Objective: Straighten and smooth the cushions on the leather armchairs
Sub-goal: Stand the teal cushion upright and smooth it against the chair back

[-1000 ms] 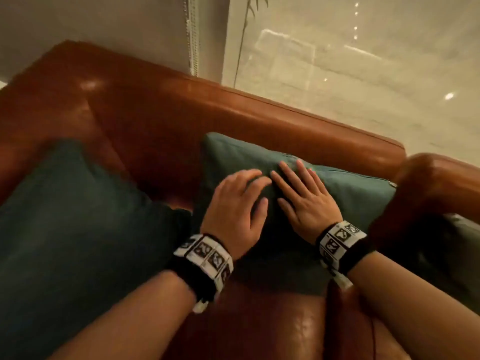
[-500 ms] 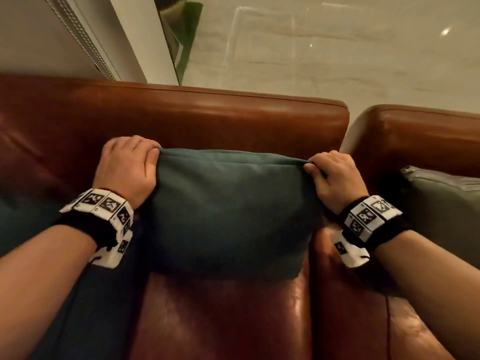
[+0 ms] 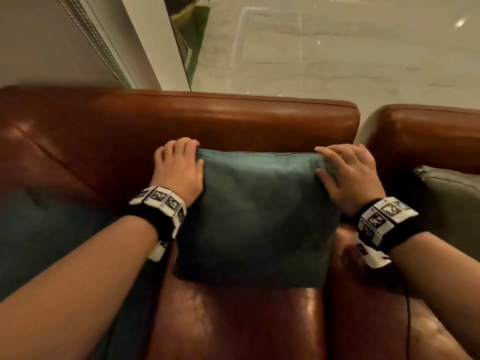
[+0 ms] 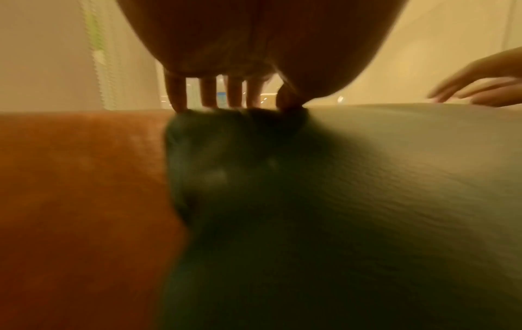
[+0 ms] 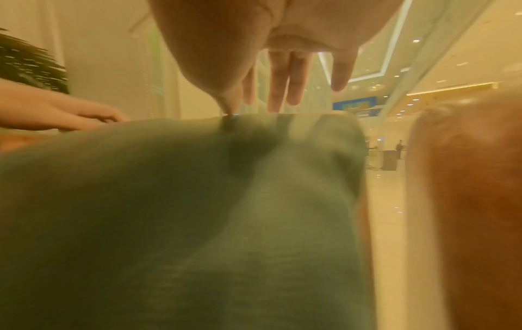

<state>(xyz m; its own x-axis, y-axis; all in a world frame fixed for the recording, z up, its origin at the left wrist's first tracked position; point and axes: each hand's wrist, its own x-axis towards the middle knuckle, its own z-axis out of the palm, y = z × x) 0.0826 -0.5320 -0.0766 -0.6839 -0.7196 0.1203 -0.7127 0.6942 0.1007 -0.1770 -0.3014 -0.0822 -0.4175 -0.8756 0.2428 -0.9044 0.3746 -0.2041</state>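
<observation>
— Where was the cushion (image 3: 257,216) just then?

— Stood upright on the seat of the brown armchair (image 3: 181,120), leaning on the backrest, toward the seat's right end. It was the teal one, with a seam along its top edge.

— And the hands?

— One at each top corner. The left hand (image 3: 179,170) was at the left corner, fingers (image 4: 178,93) pointing down behind the top edge, thumb on the front face. In the left wrist view the tips met the fabric, spread and fairly straight, so I took it for an open touch more than a pinch.

— The right?

— The right hand (image 3: 348,175) lay over the right corner, fingers (image 5: 278,84) spread and straight, thumb tip pressed to the cloth. Nothing was clamped; the palm sat loose above the fabric.

— Any creases?

— A small pucker under the right thumb. The front face looked mostly flat, though the wrist views were blurred.

— What else was there?

— A darker cushion (image 3: 44,242) lay at the left, partly under the left forearm. A second armchair (image 3: 426,131) stood just beside on the right, with a grey cushion (image 3: 452,201) on it. Both wrists wore bands (image 3: 161,206) with black-and-white markers. Behind the backrest ran pale floor (image 3: 337,48) and a bead chain (image 3: 104,48) down the wall.
</observation>
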